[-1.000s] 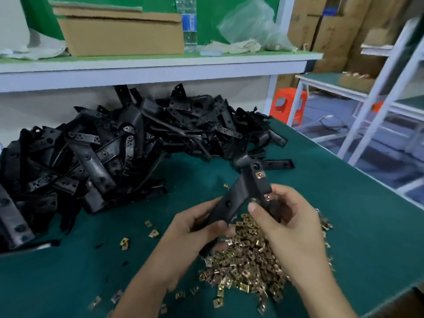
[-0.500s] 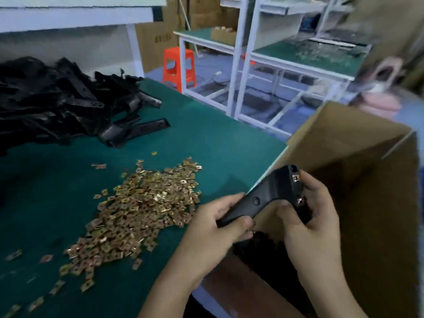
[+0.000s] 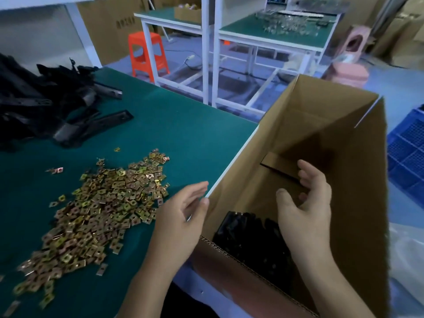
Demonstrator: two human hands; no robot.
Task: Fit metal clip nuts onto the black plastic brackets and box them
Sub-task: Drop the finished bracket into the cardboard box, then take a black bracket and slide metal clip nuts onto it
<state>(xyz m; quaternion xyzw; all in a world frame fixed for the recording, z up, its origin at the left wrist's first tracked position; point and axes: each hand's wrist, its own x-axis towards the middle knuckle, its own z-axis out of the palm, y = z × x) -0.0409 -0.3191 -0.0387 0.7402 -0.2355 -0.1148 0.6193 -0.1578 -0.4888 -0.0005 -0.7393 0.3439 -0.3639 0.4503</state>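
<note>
An open cardboard box (image 3: 358, 161) stands beside the table's right edge, with black plastic brackets (image 3: 250, 239) lying in its bottom. My right hand (image 3: 305, 203) hovers over the box, fingers loosely spread, holding nothing. My left hand (image 3: 183, 216) is at the table's edge next to the box's left wall, fingers relaxed and empty. A heap of brass-coloured metal clip nuts (image 3: 91, 214) lies on the green table (image 3: 183, 134). A pile of loose black brackets (image 3: 46, 106) sits at the far left.
Beyond the table stand white-framed benches (image 3: 252, 37), an orange stool (image 3: 146, 56) and cardboard cartons. A blue plastic crate (image 3: 408, 152) is on the floor to the right of the box. Stray clip nuts lie along the table's near left edge.
Both hands held a bracket over the box half a second ago; now both are empty and the bracket is no longer in them. The view has swung further right.
</note>
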